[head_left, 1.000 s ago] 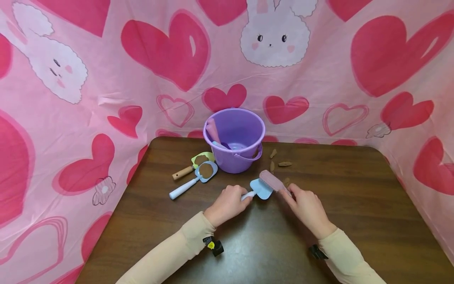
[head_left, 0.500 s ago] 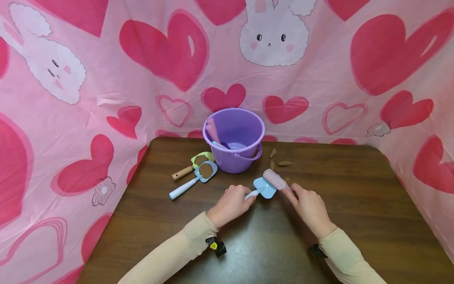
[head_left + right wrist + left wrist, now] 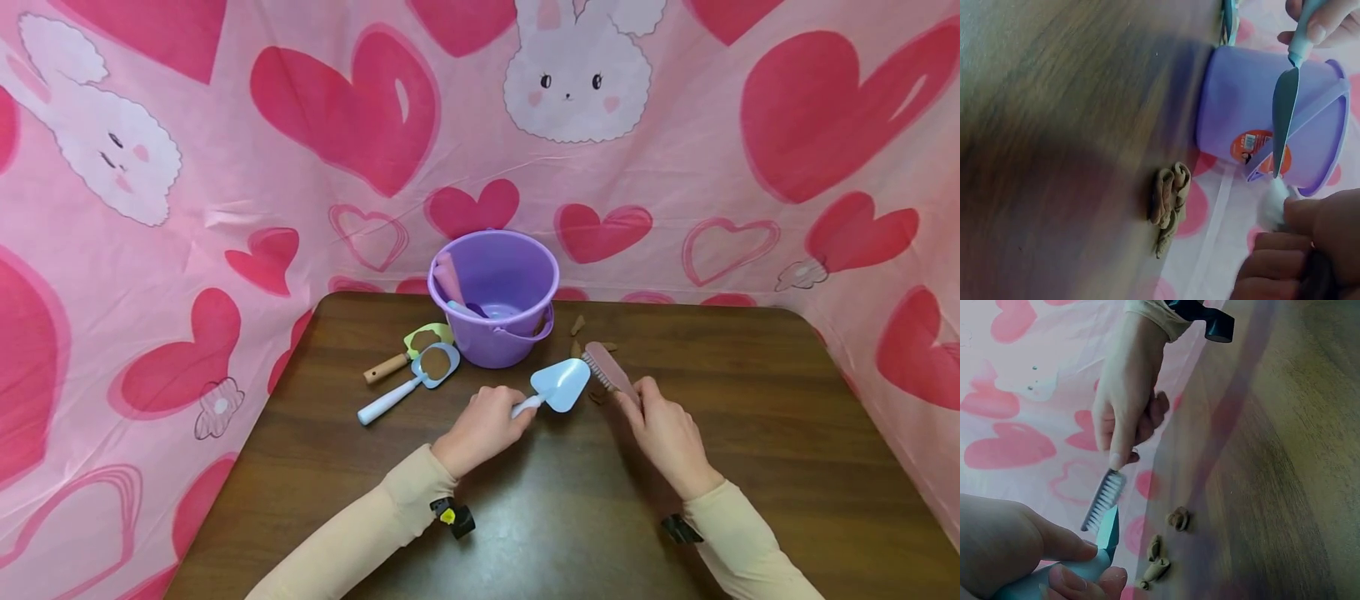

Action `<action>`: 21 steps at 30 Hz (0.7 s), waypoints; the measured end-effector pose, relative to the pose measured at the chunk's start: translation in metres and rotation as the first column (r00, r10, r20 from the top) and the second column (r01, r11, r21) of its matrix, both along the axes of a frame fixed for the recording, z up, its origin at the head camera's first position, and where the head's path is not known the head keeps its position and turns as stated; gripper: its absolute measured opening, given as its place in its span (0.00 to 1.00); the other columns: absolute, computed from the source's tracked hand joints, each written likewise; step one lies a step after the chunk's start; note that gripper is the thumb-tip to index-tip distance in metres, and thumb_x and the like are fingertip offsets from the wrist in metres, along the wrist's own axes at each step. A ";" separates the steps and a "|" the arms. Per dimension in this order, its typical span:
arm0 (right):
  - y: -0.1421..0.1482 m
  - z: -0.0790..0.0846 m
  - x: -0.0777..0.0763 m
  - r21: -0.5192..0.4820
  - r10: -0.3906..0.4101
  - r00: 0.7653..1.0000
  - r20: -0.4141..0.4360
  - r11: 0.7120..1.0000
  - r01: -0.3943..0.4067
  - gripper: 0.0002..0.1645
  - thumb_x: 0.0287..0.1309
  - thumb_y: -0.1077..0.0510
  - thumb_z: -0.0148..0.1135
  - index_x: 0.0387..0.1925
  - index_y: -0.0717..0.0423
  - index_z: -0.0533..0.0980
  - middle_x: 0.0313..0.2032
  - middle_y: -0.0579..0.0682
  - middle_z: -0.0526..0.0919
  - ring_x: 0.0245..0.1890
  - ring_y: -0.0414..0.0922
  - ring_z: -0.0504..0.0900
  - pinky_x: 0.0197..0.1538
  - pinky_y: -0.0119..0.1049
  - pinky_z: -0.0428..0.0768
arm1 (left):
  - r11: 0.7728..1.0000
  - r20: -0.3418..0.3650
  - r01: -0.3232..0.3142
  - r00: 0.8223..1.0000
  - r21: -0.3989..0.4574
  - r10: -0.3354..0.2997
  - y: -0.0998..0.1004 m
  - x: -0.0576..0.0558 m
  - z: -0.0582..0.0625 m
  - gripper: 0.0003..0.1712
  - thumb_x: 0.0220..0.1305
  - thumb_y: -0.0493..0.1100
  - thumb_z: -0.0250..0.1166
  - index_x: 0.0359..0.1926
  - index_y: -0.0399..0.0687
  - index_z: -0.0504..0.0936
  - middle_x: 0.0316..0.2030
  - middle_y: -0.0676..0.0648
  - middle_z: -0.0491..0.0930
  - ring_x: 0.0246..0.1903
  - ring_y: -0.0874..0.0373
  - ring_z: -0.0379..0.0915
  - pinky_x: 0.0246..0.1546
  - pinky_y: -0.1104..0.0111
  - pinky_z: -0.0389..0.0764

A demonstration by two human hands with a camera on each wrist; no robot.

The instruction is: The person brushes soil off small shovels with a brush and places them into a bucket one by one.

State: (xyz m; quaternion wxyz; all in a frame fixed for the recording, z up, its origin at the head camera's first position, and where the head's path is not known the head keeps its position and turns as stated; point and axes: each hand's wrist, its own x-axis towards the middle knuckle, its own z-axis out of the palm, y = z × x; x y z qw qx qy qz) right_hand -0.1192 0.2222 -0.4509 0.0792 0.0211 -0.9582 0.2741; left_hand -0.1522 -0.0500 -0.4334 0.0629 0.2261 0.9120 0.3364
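Observation:
My left hand (image 3: 483, 425) grips the white handle of a small light-blue trowel (image 3: 562, 385) above the table, its blade pointing right. In my right hand (image 3: 671, 437) is a pink brush (image 3: 611, 368), held by its handle with the bristles turned toward the trowel. Brush head and blade tip meet or overlap in the head view. The left wrist view shows the white bristles (image 3: 1105, 497) right by the trowel blade (image 3: 1109, 531). Seen edge-on in the right wrist view, the blade (image 3: 1285, 119) looks bare. Brown curled pieces (image 3: 1169, 203) lie on the wood below.
A purple bucket (image 3: 491, 342) with pink-handled tools (image 3: 448, 279) inside stands behind the hands. Left of it lie a blue scoop (image 3: 386, 400) and a green one with a wooden handle (image 3: 387, 366), both bearing brown stuff. Patterned pink cloth (image 3: 660, 167) hangs behind the table.
The brush lay across the trowel blade earlier; it has shifted right and up to the blade's tip, turning its bristles leftward. The trowel has tilted, so more of its blade shows.

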 end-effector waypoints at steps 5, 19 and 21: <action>0.000 -0.003 -0.002 0.023 0.003 1.000 0.011 1.000 -0.003 0.11 0.76 0.56 0.58 0.36 0.59 0.74 0.21 0.50 0.69 0.21 0.49 0.69 0.24 0.42 0.65 | 1.000 0.008 0.004 1.000 0.002 -0.004 0.000 0.000 0.002 0.09 0.72 0.43 0.67 0.35 0.44 0.87 0.19 0.56 0.73 0.16 0.65 0.67 0.19 0.72 0.70; -0.021 -0.026 -0.001 0.042 0.171 0.979 0.108 0.984 -0.176 0.23 0.67 0.45 0.68 0.21 0.51 0.72 0.16 0.43 0.67 0.17 0.40 0.65 0.22 0.36 0.64 | 1.000 -0.003 0.005 1.000 0.007 -0.005 0.003 0.001 0.007 0.09 0.72 0.43 0.67 0.34 0.44 0.86 0.19 0.55 0.72 0.16 0.65 0.66 0.19 0.72 0.70; -0.024 -0.026 -0.001 0.048 0.191 0.976 0.105 0.979 -0.197 0.24 0.67 0.44 0.69 0.21 0.50 0.72 0.16 0.42 0.67 0.17 0.40 0.65 0.22 0.36 0.64 | 1.000 -0.005 0.004 1.000 -0.003 -0.004 0.003 0.001 0.008 0.10 0.72 0.44 0.67 0.33 0.44 0.85 0.18 0.55 0.71 0.16 0.65 0.65 0.19 0.72 0.69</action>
